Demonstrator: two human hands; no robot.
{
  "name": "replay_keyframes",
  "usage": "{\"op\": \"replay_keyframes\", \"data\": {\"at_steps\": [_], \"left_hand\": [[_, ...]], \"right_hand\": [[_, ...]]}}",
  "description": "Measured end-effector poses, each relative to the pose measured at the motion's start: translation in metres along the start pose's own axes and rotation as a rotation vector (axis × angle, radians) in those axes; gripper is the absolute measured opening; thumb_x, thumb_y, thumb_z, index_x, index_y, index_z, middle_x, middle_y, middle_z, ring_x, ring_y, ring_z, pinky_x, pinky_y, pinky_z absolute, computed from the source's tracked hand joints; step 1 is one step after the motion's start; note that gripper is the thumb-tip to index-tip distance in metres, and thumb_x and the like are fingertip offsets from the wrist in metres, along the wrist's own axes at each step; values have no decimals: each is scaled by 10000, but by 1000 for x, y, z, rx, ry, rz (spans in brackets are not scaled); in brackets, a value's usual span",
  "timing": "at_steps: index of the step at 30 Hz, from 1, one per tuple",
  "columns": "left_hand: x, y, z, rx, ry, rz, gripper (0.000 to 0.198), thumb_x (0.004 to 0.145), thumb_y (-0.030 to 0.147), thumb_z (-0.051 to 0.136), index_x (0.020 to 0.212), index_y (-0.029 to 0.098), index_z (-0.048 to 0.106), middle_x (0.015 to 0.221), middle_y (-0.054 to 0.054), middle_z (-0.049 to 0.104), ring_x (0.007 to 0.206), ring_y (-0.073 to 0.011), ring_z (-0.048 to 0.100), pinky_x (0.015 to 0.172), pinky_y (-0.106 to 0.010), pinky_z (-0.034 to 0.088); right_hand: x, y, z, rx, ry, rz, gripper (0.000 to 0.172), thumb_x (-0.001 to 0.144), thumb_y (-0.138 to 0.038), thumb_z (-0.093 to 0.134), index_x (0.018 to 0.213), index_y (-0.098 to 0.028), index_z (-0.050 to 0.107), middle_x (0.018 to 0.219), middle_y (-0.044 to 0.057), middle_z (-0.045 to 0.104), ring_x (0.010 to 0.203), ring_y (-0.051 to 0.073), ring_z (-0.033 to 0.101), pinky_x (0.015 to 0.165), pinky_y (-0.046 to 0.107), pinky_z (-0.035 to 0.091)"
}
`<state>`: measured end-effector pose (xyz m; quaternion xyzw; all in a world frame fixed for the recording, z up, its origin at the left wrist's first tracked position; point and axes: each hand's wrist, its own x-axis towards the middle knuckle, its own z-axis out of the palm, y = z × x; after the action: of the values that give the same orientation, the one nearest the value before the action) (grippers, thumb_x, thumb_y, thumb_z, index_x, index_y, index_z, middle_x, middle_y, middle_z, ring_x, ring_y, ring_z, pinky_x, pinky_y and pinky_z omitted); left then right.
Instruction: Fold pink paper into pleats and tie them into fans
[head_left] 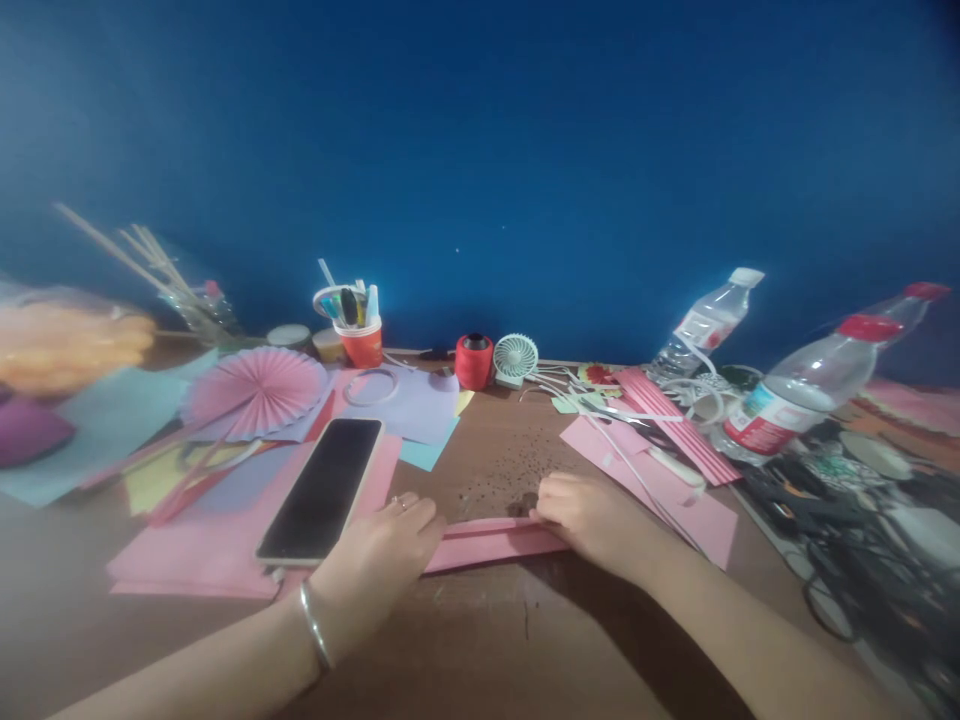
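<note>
A narrow folded strip of pink paper [491, 543] lies across the tabletop between my hands. At its left end my left hand [397, 545] is closed on the paper, with a ring and a silver bangle showing. My right hand [577, 510] grips the other end, its fingers curled over the edge. Just left of my left hand, a phone [322, 490] with a dark screen rests on pink paper sheets [195, 545]. Beyond the sheets lies a round pleated pink paper fan [259, 390].
A red cup of pens [361, 345], a red roll [474, 362] and a small white fan [516, 358] stand along the blue wall. Right of my hands are a striped pink strip [679, 425], plastic bottles [780, 410] and tangled cables [832, 590]. Dark specks dot the wooden table [450, 650].
</note>
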<state>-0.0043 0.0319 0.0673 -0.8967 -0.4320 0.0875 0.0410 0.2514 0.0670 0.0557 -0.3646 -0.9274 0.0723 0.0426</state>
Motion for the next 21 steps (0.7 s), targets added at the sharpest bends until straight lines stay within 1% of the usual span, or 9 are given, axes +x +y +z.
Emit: {"op": "replay_keyframes", "data": {"at_steps": [2, 5, 7, 9, 11, 14, 15, 18, 21], "left_hand": [[-1, 2, 8, 60, 77, 54, 240, 730, -7, 420, 831, 156, 565, 755, -39, 554, 688, -193, 508, 597, -326, 438], [2, 10, 21, 127, 274, 137, 207, 755, 17, 409, 802, 159, 552, 685, -27, 526, 615, -181, 490, 524, -310, 414], [5, 17, 27, 136, 387, 174, 187, 768, 34, 400, 755, 162, 535, 650, -23, 505, 576, -170, 474, 479, -295, 387], [7, 22, 28, 114, 459, 194, 198, 767, 35, 386, 681, 167, 505, 618, -22, 481, 545, -162, 458, 445, -287, 362], [5, 23, 26, 89, 485, 198, 200, 766, 41, 378, 665, 167, 496, 603, -21, 468, 526, -159, 449, 424, -287, 352], [-7, 20, 22, 70, 468, 195, 159, 785, 90, 391, 773, 153, 536, 644, -29, 503, 564, -169, 477, 461, -303, 398], [-12, 20, 21, 53, 456, 199, 160, 787, 98, 392, 770, 156, 540, 667, -35, 521, 590, -175, 492, 488, -313, 417], [-22, 22, 23, -37, 471, 199, 238, 785, 76, 335, 758, 163, 554, 709, -52, 569, 629, -182, 523, 505, -308, 441], [-23, 29, 29, -137, 504, 177, 292, 779, 60, 308, 818, 167, 577, 754, -52, 609, 632, -160, 544, 515, -273, 467]], "right_hand": [[-2, -11, -5, -126, -38, 17, 197, 772, -44, 452, 669, -171, 561, 707, 18, 537, 706, 152, 469, 570, 260, 312], [2, -32, -12, -234, -85, 129, 219, 698, 23, 455, 608, -156, 543, 678, 31, 530, 674, 163, 470, 523, 265, 300], [7, -45, -10, -154, -57, 110, 203, 695, 16, 460, 655, -161, 551, 698, 27, 538, 686, 161, 474, 521, 259, 319], [13, -54, -1, 23, -27, 34, 178, 722, -20, 467, 727, -173, 559, 737, 17, 550, 718, 152, 479, 556, 248, 355], [17, -57, 12, 163, 31, -7, 151, 764, -66, 464, 774, -175, 567, 786, 22, 564, 764, 149, 481, 618, 246, 382], [18, -53, 29, 227, 132, -7, 138, 811, -116, 460, 791, -176, 583, 836, 29, 575, 809, 154, 473, 672, 258, 385], [17, -51, 32, 238, 149, 0, 138, 815, -121, 463, 789, -179, 585, 844, 25, 576, 815, 153, 471, 678, 258, 384], [15, -46, 32, 268, 166, 43, 165, 818, -103, 450, 798, -186, 591, 845, 21, 572, 826, 145, 470, 700, 261, 384], [16, -47, 26, 274, 176, 70, 210, 819, -90, 423, 859, -194, 601, 820, 28, 566, 814, 149, 470, 702, 279, 385]]}}
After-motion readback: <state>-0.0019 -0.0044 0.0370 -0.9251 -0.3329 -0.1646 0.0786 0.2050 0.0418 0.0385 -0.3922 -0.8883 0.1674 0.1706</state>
